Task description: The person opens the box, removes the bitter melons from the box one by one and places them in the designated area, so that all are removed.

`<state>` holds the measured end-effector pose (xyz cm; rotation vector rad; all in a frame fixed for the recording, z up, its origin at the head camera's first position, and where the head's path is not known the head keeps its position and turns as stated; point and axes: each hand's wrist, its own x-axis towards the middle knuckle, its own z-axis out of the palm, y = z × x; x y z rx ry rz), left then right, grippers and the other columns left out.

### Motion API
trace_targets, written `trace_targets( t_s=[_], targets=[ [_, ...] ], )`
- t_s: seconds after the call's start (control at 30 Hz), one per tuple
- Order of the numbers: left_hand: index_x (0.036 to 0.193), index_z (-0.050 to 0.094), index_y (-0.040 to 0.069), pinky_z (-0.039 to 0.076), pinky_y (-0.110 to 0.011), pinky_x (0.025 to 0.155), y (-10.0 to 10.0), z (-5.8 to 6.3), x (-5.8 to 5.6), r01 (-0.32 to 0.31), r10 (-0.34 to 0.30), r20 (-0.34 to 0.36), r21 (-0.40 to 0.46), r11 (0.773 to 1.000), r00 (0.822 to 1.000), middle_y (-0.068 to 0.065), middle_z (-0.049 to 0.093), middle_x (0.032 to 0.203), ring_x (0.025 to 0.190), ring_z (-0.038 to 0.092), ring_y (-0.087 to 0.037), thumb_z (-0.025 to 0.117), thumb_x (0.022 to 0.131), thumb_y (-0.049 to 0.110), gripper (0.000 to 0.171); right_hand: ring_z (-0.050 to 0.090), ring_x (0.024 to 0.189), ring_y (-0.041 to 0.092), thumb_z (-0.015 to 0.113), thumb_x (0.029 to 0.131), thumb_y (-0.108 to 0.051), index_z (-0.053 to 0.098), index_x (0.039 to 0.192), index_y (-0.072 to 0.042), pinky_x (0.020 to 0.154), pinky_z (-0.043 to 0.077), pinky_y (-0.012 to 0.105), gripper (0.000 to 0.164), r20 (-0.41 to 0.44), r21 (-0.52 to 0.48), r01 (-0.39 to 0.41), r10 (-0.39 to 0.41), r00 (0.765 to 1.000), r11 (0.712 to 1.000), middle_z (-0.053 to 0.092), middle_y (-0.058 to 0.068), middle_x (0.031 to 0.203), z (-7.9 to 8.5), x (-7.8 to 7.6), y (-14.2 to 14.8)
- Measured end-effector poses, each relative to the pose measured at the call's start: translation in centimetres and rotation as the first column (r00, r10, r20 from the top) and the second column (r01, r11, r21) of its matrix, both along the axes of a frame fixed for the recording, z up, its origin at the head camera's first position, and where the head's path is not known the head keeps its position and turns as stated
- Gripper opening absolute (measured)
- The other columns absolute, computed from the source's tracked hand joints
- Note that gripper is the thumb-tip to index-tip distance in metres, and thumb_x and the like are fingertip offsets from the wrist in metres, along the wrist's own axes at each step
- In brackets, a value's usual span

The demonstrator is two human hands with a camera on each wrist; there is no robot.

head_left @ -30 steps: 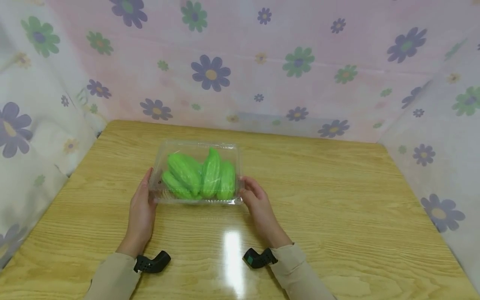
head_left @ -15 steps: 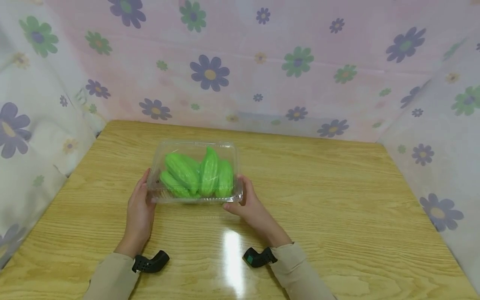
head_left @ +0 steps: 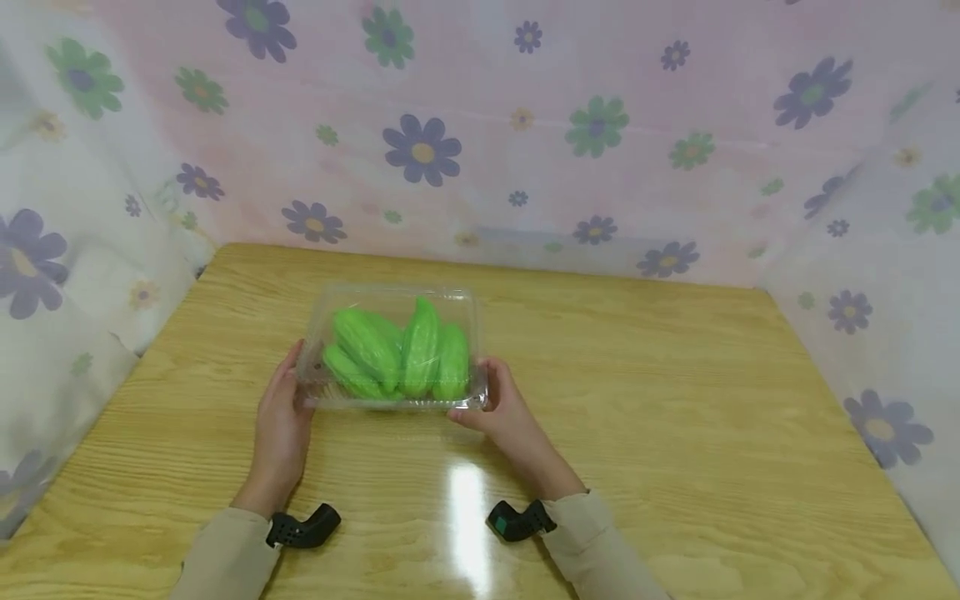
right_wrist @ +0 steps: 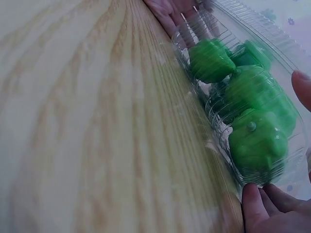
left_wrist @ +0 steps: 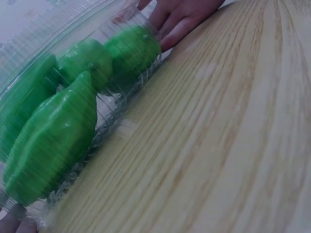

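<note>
A clear plastic clamshell box (head_left: pixel 390 292) stands on the table left of the middle in the head view. Through its lid show several bright green ridged gourds (head_left: pixel 365 342), like bitter melons. My left hand (head_left: pixel 283 425) holds the box's left side, its fingers reaching along that wall. At the front right corner my right hand (head_left: pixel 510 417) grips the box, thumb out along the front edge. The right wrist view shows the right fingertips (right_wrist: pixel 255 206) low against the box's end and the thumb (right_wrist: pixel 302 87) higher up, with gourds (right_wrist: pixel 257 141) behind the ribbed plastic wall.
The wood-grain table (head_left: pixel 637 400) stretches out around the box. Flower-printed cloth (head_left: pixel 525 125) hangs behind it and along both sides. A bright light reflection (head_left: pixel 468 525) lies on the tabletop between the forearms.
My right thumb has moved from the box's right side to below its front edge, while the fingers stay around that side. The left hand and the box have hardly moved.
</note>
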<state>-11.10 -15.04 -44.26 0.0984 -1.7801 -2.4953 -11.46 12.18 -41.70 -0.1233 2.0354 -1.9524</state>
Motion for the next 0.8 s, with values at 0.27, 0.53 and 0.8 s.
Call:
trace_targets(
  t_s=[0.27,0.53,0.8],
  targets=[
    [0.142,0.024,0.018,0.023,-0.030,0.105,0.0,0.1,0.2,-0.013,0.014,0.026,-0.035,0.999,1.000,-0.002,0.020,0.145,0.130,0.024,-0.017,0.025,0.099,0.029,0.044,0.035,0.118,0.016,0.073,0.073,-0.008,0.031,0.122,-0.011,0.086,0.042,0.030,0.065,0.032,-0.058,0.019,-0.017,0.999,0.998,0.033,0.000,0.135,-1.0,-0.3,0.1],
    [0.141,0.026,0.018,0.021,-0.033,0.106,0.2,0.2,-0.2,-0.013,0.013,0.008,-0.042,0.999,1.000,-0.002,0.020,0.145,0.131,0.021,-0.018,0.024,0.099,0.029,0.043,0.037,0.111,0.012,0.075,0.072,-0.012,0.035,0.119,-0.014,0.070,0.044,0.026,0.062,0.007,-0.078,0.042,-0.042,0.999,0.996,0.037,-0.002,0.131,-2.4,-0.6,0.4],
    [0.142,0.024,0.017,0.021,-0.031,0.106,-0.1,0.1,-0.1,-0.009,0.009,0.010,-0.015,1.000,1.000,-0.001,0.019,0.146,0.132,0.019,-0.016,0.024,0.100,0.028,0.043,0.036,0.112,0.012,0.073,0.074,-0.011,0.037,0.111,-0.011,0.082,0.037,0.028,0.051,0.046,-0.093,0.031,-0.027,0.999,0.995,0.040,0.002,0.124,-1.5,-0.5,0.2]
  ],
)
